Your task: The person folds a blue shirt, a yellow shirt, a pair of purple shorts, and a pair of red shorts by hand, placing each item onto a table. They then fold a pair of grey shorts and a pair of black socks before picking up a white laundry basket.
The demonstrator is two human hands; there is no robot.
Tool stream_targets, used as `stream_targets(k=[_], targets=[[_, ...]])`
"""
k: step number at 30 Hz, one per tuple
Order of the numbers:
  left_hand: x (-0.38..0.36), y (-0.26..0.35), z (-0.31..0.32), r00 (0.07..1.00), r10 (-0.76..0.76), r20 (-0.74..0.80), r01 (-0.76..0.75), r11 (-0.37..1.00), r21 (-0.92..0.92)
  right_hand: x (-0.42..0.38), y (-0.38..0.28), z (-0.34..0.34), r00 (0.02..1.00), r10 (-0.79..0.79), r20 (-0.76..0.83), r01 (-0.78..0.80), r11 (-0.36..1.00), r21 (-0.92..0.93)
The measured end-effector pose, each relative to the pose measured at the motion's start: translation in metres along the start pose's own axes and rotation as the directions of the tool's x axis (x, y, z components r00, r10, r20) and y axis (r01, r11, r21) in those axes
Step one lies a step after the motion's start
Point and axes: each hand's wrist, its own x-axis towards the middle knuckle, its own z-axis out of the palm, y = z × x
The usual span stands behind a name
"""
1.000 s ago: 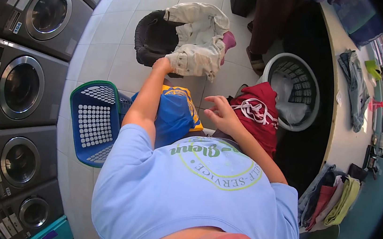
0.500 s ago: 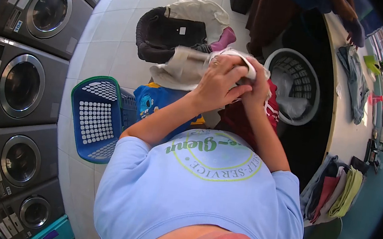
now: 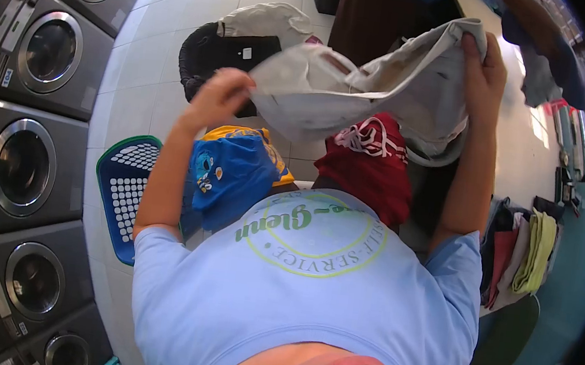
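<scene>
In right hand (image 3: 486, 76), pale garment (image 3: 323, 107)

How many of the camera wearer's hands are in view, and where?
2. The left hand seems to pinch the left end of the pale garment; the right hand grips its raised right end. Some fingers are hidden, but neither hand is.

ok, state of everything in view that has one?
Left hand, closed on white garment
Right hand, closed on its other end
White garment, suspended between both hands, sagging
Blue garment, draped
Red garment, draped
Blue basket, open-topped, partly hidden
Yellow-green cloth, folded
Machine doors, shut
</scene>
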Motion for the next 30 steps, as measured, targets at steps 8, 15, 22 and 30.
stream_targets(k=[8,15,22,30], targets=[[0.03,0.063,-0.083,0.915,-0.276,-0.295,0.154,0.913,-0.377,0.015,-0.022,-0.05,0.935,-0.204,0.289,0.24,0.966,-0.096],[0.054,0.095,-0.091,0.966,0.024,-0.256,-0.144,0.875,-0.461,0.009,0.023,-0.112,0.919,-0.088,0.383,-0.075,0.917,0.391],[0.081,0.049,-0.037,0.85,-0.525,-0.045,0.44,0.754,-0.487,-0.003,0.055,-0.034,0.879,0.324,0.351,-0.402,0.898,0.178],[0.102,0.151,0.04,0.981,-0.177,-0.08,0.118,0.871,-0.477,-0.057,-0.038,0.054,0.945,0.021,0.325,-0.09,0.976,0.201]])
